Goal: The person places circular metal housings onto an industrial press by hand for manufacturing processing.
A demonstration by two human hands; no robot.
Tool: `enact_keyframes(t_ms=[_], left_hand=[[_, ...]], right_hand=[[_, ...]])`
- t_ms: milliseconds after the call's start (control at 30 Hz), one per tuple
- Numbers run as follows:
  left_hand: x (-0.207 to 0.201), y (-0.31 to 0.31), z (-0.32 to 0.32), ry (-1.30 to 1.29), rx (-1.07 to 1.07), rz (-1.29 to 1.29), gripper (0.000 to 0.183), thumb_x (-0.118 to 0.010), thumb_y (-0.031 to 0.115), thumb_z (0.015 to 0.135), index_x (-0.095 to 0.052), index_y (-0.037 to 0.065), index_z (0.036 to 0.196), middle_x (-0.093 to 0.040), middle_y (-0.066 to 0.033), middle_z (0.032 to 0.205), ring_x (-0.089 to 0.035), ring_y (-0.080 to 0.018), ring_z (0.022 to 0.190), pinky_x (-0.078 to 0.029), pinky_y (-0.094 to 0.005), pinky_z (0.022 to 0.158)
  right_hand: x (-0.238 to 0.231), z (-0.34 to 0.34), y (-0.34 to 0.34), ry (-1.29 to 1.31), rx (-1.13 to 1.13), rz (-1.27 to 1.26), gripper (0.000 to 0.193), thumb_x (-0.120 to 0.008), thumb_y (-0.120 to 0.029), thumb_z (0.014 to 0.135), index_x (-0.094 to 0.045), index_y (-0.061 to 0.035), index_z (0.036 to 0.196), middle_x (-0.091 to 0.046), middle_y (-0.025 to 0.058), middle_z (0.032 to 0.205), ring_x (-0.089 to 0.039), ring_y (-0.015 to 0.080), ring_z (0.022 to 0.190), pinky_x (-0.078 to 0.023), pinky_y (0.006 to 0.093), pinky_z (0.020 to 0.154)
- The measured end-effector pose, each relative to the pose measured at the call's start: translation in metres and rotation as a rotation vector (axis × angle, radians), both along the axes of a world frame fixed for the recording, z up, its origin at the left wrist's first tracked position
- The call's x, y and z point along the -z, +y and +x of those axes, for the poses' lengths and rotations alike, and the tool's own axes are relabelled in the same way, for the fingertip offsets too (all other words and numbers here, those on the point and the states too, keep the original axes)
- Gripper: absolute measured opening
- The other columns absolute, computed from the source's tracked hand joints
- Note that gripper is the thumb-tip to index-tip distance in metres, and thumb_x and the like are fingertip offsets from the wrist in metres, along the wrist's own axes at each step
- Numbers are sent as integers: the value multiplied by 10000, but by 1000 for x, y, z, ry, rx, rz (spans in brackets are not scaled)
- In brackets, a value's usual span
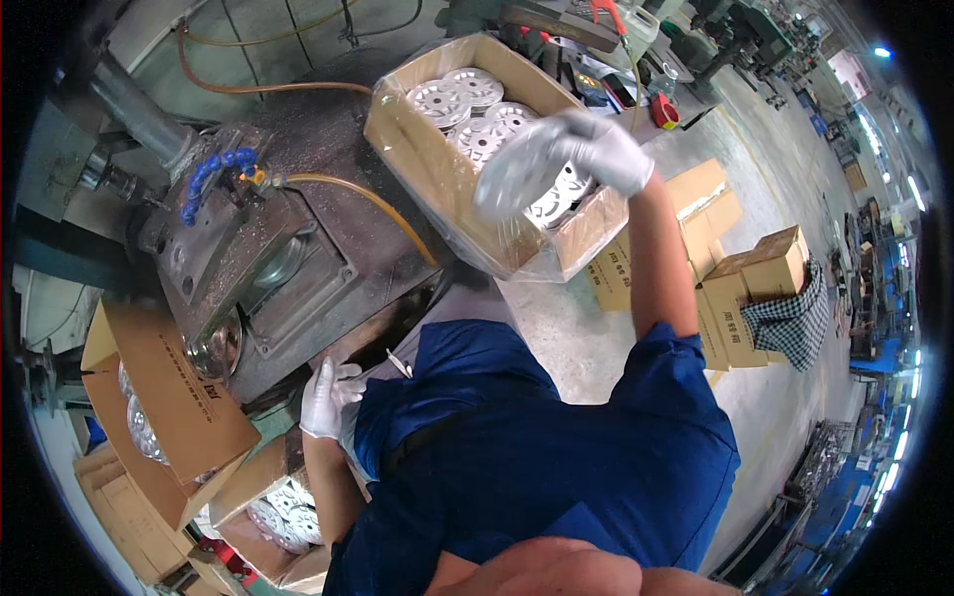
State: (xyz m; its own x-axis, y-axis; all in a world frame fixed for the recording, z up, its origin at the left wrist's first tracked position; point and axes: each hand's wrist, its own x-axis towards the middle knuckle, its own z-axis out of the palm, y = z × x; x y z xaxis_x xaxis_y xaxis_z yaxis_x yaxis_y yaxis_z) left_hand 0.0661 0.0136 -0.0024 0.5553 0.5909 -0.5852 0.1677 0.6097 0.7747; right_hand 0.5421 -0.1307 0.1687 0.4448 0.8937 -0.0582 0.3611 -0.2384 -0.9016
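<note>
My right hand, in a white glove, reaches out over an open carton lined with clear plastic. It grips a silver spoked disc, blurred by motion, just above the carton. Several more silver discs lie flat inside the carton. My left hand, also gloved in white, rests with fingers apart at the near edge of a dark metal machine and holds nothing. A round shiny die sits on the machine to the left of that hand.
A blue segmented hose and an orange hose run over the machine. Open cartons with discs stand at lower left. Stacked closed cartons and a checked cloth are on the floor at right.
</note>
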Motion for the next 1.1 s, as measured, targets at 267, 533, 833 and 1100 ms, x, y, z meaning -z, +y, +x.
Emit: enact_keyframes(t_ms=[267,533,833,1100], left_hand=[[11,-15,0,-54,-145,-47,536,-497,436,939,-515,-37,1191,-642,-128,868,-630,-194,638,-502,-269,540],[9,-11,-38,25,-249,3,507,-543,441,914,-541,-11,1144,-631,-113,859,-622,-211,625,-525,-292,520],[38,-18,-112,9,-402,-162,393,-521,433,926,-597,80,1079,-608,-60,823,-570,-187,644,-469,-323,552],[-23,-30,-89,256,-491,140,386,-532,397,931,-614,30,1016,-651,-91,810,-612,-167,652,-486,-283,567]], right_hand=[[137,130,45,745,739,160,177,-692,-282,838,-626,-120,863,-485,-23,618,-397,141,486,-343,296,445],[200,140,183,1021,830,268,133,-564,-204,918,-635,-93,938,-650,54,812,-635,194,687,-553,357,610],[211,134,223,880,798,383,432,-593,-248,873,-482,-78,1254,-616,103,996,-632,238,731,-528,358,580],[197,146,179,-451,347,-148,428,-618,-309,853,-574,-45,1187,-612,128,1149,-562,264,1073,-433,332,941]])
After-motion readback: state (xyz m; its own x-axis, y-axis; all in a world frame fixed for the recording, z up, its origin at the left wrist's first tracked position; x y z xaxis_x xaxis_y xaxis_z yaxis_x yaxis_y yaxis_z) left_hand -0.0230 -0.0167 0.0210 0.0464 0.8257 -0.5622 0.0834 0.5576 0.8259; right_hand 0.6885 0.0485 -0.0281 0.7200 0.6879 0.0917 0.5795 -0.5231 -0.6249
